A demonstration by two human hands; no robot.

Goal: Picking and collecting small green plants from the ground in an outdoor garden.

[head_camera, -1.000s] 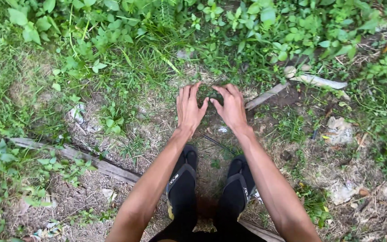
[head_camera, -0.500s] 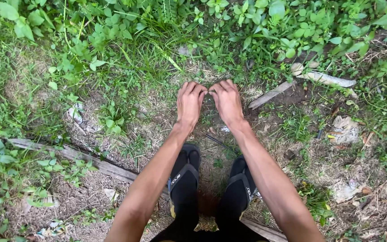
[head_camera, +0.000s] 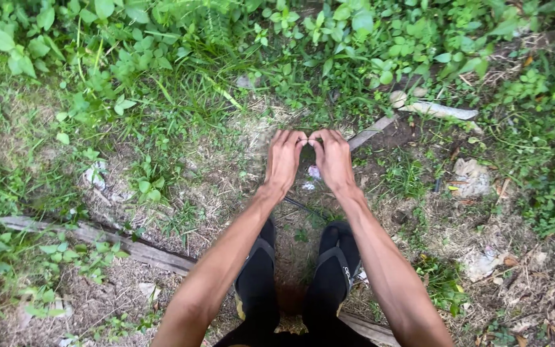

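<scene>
Green, thin-stemmed weeds (head_camera: 308,132) sprout from the patch of dry, straw-strewn dirt (head_camera: 226,186) just beyond the two bare hands, and it is this low tuft that both hands close on. The left hand (head_camera: 284,160) and the right hand (head_camera: 333,160) sit side by side, knuckles up, fingers (head_camera: 293,136) curled under and the tips of one hand meeting the tips of the other; what they pinch is hidden beneath them, so I cannot tell how much of the plant, if any, is in their hold. Such growth looks light, soft and limp, likely to tear if taken by the leaves, so a hold low at the base of the stems, near the soil, seems the firmer place. Just beneath the hands lie small white scraps of litter (head_camera: 314,172) on the ground. A pale, weathered stick (head_camera: 370,133) lies slantwise close by the right hand, with a whitish broken length of pipe (head_camera: 438,110) farther out. Dense broad-leaved green plants (head_camera: 162,45) crowd the far edge. A grey, worn wooden plank (head_camera: 97,238) runs across the ground near the person's black sandals (head_camera: 335,270), and crumpled pale rubbish (head_camera: 470,177) lies off to the right.
</scene>
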